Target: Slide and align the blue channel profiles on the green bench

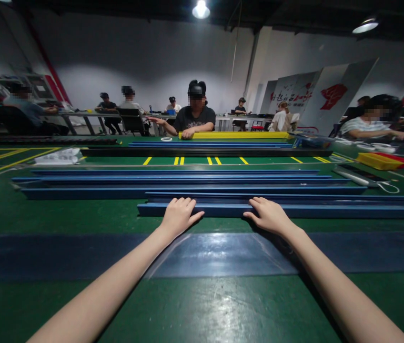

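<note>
A long blue channel (223,210) with raised edges lies crosswise in front of me and runs out of view on the right. My left hand (181,214) is closed over it near its left end, fingers over the top and thumb along the near wall. Farther right, my right hand (267,214) grips the same channel in a mirrored way. The fingertips of both hands are hidden behind the near wall. Just beyond lie several more blue channels (116,193), roughly parallel to it. Closer to me, a flat translucent strip (219,255) stretches across the green table beneath my forearms.
A long black bar (205,152) lies farther back on the green table (202,305). Across from me a person (195,114) rests a hand on a yellow channel (234,135). On the right are a phone (361,175) with a white cord and a yellow tray (378,161).
</note>
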